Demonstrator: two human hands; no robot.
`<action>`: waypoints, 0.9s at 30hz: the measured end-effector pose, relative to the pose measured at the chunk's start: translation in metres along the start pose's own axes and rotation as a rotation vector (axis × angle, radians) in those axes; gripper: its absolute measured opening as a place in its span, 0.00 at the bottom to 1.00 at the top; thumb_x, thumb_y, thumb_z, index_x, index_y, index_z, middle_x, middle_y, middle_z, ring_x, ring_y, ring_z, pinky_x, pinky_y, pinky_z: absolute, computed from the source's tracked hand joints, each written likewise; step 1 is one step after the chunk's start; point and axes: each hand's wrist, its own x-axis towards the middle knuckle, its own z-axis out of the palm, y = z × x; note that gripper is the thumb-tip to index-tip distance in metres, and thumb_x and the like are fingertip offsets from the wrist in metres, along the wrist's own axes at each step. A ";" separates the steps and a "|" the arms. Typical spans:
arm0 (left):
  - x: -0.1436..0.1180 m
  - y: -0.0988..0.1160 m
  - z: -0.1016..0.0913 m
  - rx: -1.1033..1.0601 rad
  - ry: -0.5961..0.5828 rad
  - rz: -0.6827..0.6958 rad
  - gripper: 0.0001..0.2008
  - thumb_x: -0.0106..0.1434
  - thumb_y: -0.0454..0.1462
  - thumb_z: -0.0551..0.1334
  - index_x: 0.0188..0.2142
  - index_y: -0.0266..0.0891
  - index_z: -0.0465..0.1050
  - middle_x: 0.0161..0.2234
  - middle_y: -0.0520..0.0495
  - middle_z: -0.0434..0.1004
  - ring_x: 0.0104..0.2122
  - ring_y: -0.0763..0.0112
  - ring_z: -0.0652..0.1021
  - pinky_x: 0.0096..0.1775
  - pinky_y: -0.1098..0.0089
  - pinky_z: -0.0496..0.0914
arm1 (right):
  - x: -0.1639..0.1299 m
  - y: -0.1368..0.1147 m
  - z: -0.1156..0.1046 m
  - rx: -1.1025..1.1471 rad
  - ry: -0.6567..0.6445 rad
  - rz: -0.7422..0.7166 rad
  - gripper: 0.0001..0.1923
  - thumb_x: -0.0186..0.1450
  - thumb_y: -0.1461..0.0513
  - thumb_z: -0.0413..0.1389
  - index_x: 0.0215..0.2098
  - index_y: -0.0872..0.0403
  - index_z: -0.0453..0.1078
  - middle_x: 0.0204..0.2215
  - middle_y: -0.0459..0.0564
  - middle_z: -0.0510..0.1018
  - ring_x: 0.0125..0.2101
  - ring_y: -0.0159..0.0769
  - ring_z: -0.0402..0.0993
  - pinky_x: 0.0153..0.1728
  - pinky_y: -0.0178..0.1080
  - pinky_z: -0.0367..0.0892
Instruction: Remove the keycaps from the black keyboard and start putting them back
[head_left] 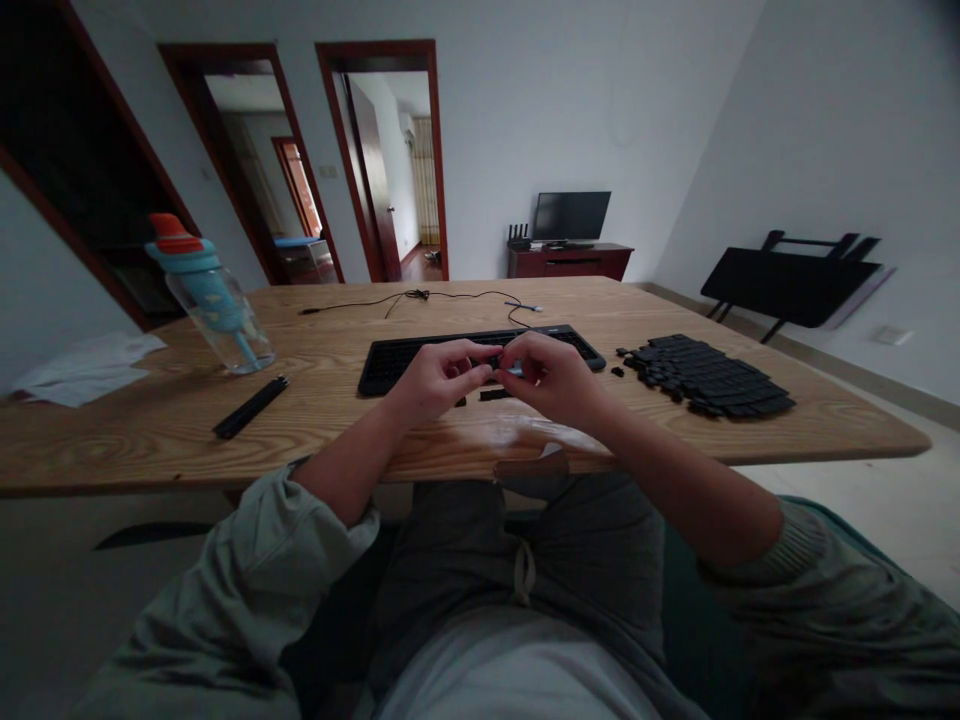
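A black keyboard lies on the wooden table, its cable running toward the far edge. My left hand and my right hand meet just in front of the keyboard, fingertips pinched together on a small black keycap held between them. Most of that piece is hidden by my fingers. A long black key and a smaller one rest on the table under my hands. A heap of loose black keycaps is spread to the right of the keyboard.
A clear water bottle with a blue lid and orange cap stands at the left. A slim black tool lies in front of it. White cloth sits at the far left edge. A thin cable lies beyond the keyboard.
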 end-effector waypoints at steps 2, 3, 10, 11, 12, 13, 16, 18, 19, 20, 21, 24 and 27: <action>0.002 -0.003 -0.001 -0.009 -0.002 -0.005 0.20 0.64 0.43 0.63 0.51 0.34 0.79 0.39 0.42 0.80 0.31 0.71 0.74 0.31 0.70 0.67 | 0.006 0.000 -0.003 -0.014 -0.040 -0.066 0.05 0.63 0.60 0.60 0.32 0.52 0.71 0.28 0.45 0.71 0.25 0.28 0.61 0.28 0.36 0.58; 0.004 -0.003 -0.003 0.005 0.004 -0.012 0.19 0.63 0.43 0.63 0.50 0.35 0.79 0.39 0.43 0.80 0.31 0.72 0.74 0.31 0.71 0.67 | 0.009 0.002 -0.006 -0.025 -0.069 -0.095 0.04 0.63 0.60 0.60 0.33 0.52 0.71 0.30 0.46 0.73 0.26 0.29 0.62 0.28 0.36 0.59; 0.024 0.008 -0.024 0.417 -0.219 -0.119 0.12 0.57 0.40 0.66 0.39 0.37 0.78 0.30 0.50 0.77 0.28 0.72 0.73 0.31 0.71 0.66 | 0.023 0.053 -0.052 -0.199 0.131 0.156 0.09 0.61 0.57 0.57 0.34 0.54 0.74 0.26 0.47 0.73 0.23 0.31 0.62 0.27 0.38 0.58; 0.025 0.009 -0.025 0.469 -0.266 -0.123 0.10 0.56 0.39 0.65 0.37 0.38 0.78 0.29 0.50 0.77 0.28 0.72 0.73 0.31 0.71 0.66 | 0.021 0.064 -0.057 -0.205 0.176 0.227 0.10 0.60 0.56 0.56 0.34 0.54 0.74 0.24 0.47 0.72 0.23 0.32 0.63 0.27 0.38 0.58; 0.025 0.008 -0.026 0.500 -0.297 -0.126 0.09 0.56 0.39 0.65 0.36 0.38 0.79 0.29 0.50 0.77 0.28 0.72 0.74 0.31 0.71 0.66 | 0.018 0.073 -0.060 -0.208 0.207 0.293 0.11 0.59 0.56 0.55 0.33 0.55 0.74 0.23 0.47 0.72 0.23 0.33 0.64 0.28 0.38 0.59; 0.025 0.005 -0.025 0.511 -0.310 -0.131 0.08 0.57 0.38 0.64 0.35 0.38 0.79 0.28 0.50 0.77 0.27 0.71 0.74 0.31 0.70 0.66 | 0.016 0.081 -0.062 -0.210 0.223 0.346 0.11 0.59 0.56 0.55 0.32 0.55 0.73 0.24 0.48 0.73 0.23 0.33 0.64 0.28 0.38 0.59; 0.020 -0.008 -0.021 0.490 -0.330 -0.159 0.09 0.57 0.39 0.63 0.34 0.38 0.80 0.26 0.50 0.77 0.26 0.71 0.73 0.30 0.70 0.65 | 0.011 0.092 -0.061 -0.215 0.218 0.419 0.12 0.57 0.55 0.54 0.31 0.55 0.73 0.27 0.50 0.76 0.24 0.34 0.66 0.29 0.39 0.60; 0.016 -0.016 -0.019 0.481 -0.350 -0.185 0.09 0.56 0.39 0.63 0.33 0.38 0.80 0.25 0.51 0.76 0.26 0.71 0.73 0.30 0.71 0.65 | 0.011 0.090 -0.058 -0.213 0.180 0.425 0.12 0.56 0.56 0.54 0.31 0.55 0.73 0.27 0.50 0.77 0.24 0.34 0.66 0.29 0.38 0.60; 0.015 -0.018 -0.019 0.481 -0.355 -0.197 0.08 0.56 0.39 0.63 0.33 0.38 0.80 0.24 0.51 0.76 0.25 0.71 0.73 0.29 0.71 0.65 | 0.011 0.088 -0.056 -0.213 0.154 0.425 0.12 0.56 0.56 0.53 0.31 0.55 0.73 0.26 0.49 0.77 0.24 0.34 0.67 0.29 0.38 0.61; 0.014 -0.019 -0.019 0.482 -0.355 -0.207 0.08 0.56 0.39 0.64 0.33 0.38 0.80 0.24 0.51 0.76 0.25 0.71 0.72 0.29 0.71 0.65 | 0.012 0.086 -0.055 -0.214 0.126 0.425 0.12 0.56 0.56 0.53 0.31 0.55 0.73 0.26 0.49 0.77 0.24 0.34 0.67 0.29 0.38 0.61; 0.013 -0.020 -0.019 0.483 -0.349 -0.213 0.08 0.56 0.39 0.64 0.32 0.38 0.80 0.24 0.51 0.75 0.25 0.72 0.72 0.29 0.71 0.65 | 0.013 0.085 -0.054 -0.216 0.103 0.425 0.12 0.56 0.56 0.53 0.31 0.55 0.73 0.25 0.49 0.77 0.25 0.34 0.67 0.30 0.38 0.61; 0.013 -0.017 -0.019 0.490 -0.345 -0.214 0.07 0.55 0.38 0.64 0.31 0.38 0.79 0.24 0.52 0.76 0.24 0.72 0.72 0.29 0.71 0.64 | 0.014 0.084 -0.053 -0.234 0.074 0.425 0.12 0.56 0.56 0.53 0.31 0.54 0.73 0.25 0.49 0.76 0.26 0.35 0.68 0.31 0.38 0.62; 0.013 -0.016 -0.019 0.501 -0.360 -0.215 0.06 0.54 0.37 0.64 0.31 0.39 0.79 0.25 0.52 0.76 0.25 0.71 0.72 0.29 0.71 0.64 | 0.013 0.085 -0.054 -0.248 0.064 0.423 0.12 0.56 0.55 0.53 0.31 0.54 0.73 0.25 0.48 0.75 0.26 0.35 0.68 0.31 0.38 0.62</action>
